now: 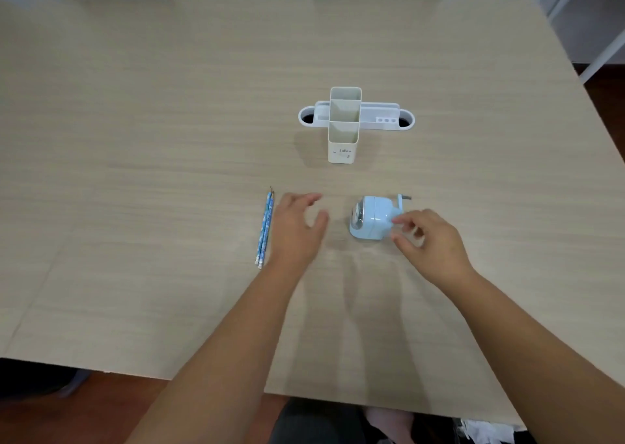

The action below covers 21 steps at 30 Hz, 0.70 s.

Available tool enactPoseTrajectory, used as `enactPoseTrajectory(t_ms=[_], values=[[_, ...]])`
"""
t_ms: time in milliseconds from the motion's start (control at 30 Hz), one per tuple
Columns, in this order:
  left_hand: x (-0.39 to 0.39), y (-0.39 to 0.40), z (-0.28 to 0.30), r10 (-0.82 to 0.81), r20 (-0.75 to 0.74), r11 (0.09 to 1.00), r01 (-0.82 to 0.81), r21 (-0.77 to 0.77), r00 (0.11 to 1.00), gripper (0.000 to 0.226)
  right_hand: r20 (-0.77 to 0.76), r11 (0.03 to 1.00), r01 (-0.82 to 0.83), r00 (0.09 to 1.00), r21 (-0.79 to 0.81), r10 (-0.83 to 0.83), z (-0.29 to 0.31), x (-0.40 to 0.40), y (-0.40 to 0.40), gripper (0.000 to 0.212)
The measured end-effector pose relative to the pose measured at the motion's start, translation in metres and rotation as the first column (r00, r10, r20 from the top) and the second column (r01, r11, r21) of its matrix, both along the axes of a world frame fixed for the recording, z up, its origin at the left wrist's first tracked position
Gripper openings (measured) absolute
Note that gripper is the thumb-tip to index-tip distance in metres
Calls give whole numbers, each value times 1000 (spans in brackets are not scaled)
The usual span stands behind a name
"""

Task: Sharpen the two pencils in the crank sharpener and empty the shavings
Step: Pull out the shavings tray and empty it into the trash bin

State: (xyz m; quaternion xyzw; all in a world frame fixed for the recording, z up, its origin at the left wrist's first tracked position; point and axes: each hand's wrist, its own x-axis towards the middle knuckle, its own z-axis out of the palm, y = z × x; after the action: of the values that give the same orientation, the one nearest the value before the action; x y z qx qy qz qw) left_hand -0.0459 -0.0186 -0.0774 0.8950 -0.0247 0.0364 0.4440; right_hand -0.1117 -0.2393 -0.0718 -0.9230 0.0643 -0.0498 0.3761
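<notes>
the two forearms reach in from the near edge of the bench (135,139), and everything here is placed against the blue crank sharpener (370,219), which sits on the bench with its crank handle (404,198) at its far right. the cream desk organiser (345,124) stands beyond the sharpener, well apart. the right hand (429,241) is just right of the sharpener, fingers loosely spread and holding nothing, fingertips touching or nearly touching its right side. the left hand (297,227) hovers left of the sharpener, open and empty. the two pencils (265,229) lie side by side left of that hand, just beside it, long axis running near to far, points away. the left hand is nearer them, so i judge it should pick one up
</notes>
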Motion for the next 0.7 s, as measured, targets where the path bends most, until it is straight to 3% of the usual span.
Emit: enactPoseTrajectory(t_ms=[133,300,400,500,633,700], values=[[-8,-60,4,-333,151,929,297,220,931,36,-203,989,58,979,139,-29,-24,-21,-10,28],[5,-92,-9,-410,60,839,350,416,910,42,-381,998,26,924,55,-3,-38,-1,-21,30],[12,-91,-22,-481,-7,797,441,413,877,54,-413,999,-24,910,27,33,-36,15,-26,37],[16,-90,-29,-525,-4,784,485,387,851,63,-426,995,-85,899,47,97,-30,28,-27,18],[17,-91,-34,-515,-43,797,497,343,856,61,-453,982,-43,883,182,122,-28,45,-30,49],[17,-91,-34,-516,-42,804,500,320,856,61,-461,965,-20,876,261,143,-28,51,-29,40]])
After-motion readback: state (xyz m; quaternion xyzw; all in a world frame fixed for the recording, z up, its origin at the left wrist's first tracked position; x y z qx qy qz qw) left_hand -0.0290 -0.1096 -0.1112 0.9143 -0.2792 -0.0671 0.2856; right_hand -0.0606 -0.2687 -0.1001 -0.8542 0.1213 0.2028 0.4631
